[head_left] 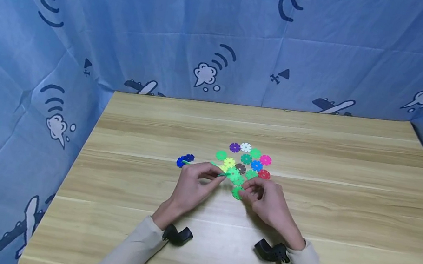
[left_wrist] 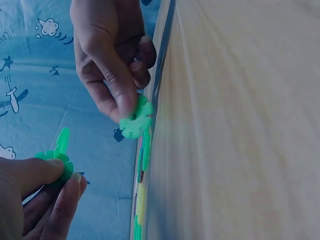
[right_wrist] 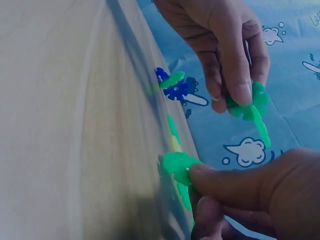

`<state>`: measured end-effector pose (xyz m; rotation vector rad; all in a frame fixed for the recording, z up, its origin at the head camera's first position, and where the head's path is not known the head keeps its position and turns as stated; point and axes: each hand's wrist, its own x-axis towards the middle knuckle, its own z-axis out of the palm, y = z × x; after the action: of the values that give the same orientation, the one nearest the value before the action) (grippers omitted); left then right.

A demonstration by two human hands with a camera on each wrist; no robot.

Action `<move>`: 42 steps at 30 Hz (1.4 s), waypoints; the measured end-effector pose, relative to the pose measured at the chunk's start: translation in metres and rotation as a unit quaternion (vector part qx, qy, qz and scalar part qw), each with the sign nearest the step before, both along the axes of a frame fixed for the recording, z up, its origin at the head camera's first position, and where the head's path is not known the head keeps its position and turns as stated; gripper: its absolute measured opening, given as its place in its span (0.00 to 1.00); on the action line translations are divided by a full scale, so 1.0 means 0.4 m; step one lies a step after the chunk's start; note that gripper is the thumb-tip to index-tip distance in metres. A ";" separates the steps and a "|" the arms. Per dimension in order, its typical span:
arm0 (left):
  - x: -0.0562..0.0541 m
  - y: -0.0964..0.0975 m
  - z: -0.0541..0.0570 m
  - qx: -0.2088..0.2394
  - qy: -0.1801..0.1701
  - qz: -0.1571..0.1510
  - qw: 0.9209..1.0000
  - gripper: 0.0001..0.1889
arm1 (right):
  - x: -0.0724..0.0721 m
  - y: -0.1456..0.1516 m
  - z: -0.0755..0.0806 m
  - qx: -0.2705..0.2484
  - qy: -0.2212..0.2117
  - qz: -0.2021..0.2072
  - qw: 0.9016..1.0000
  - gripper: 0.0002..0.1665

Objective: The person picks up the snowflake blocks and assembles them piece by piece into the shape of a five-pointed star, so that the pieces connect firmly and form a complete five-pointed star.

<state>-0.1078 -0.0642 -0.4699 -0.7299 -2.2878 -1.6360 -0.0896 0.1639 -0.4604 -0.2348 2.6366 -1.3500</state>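
Observation:
Between thumb and fingers, my left hand (head_left: 195, 186) pinches two green notched plastic discs (right_wrist: 245, 111) slotted together, one standing crosswise to the other. My right hand (head_left: 267, 201) pinches a single bright green notched disc (right_wrist: 175, 165) by its edge. In the head view that disc sits just right of and lower than the left hand's pair. Both hands are close together at the near side of a loose group of discs, with yellow (head_left: 229, 162) and brown (head_left: 240, 168) ones just beyond the fingers. My fingertips hide part of each held piece.
Behind the hands lie more notched discs: purple (head_left: 234, 147), white (head_left: 246, 147), pink (head_left: 265, 160), blue (head_left: 256, 165) and red (head_left: 264, 174). A joined dark blue and green piece (head_left: 180, 161) lies left on the wooden table (head_left: 336, 173). Blue patterned cloth (head_left: 150, 22) hangs around the table.

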 end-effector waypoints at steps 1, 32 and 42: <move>-0.001 0.000 -0.001 -0.001 0.001 -0.001 1.000 0.03 | -0.001 0.002 0.002 0.000 -0.003 -0.011 1.000 0.04; 0.005 -0.003 -0.001 -0.078 0.053 -0.022 0.995 0.03 | 0.000 0.001 0.012 -0.152 0.000 0.027 0.988 0.12; 0.007 -0.009 0.010 -0.122 0.139 -0.029 0.982 0.02 | 0.006 -0.016 0.000 -0.160 0.048 0.015 0.986 0.10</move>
<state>-0.1051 -0.0680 -0.4660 -1.0184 -2.3003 -1.1954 -0.0871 0.1576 -0.4603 -0.3883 2.4631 -1.7910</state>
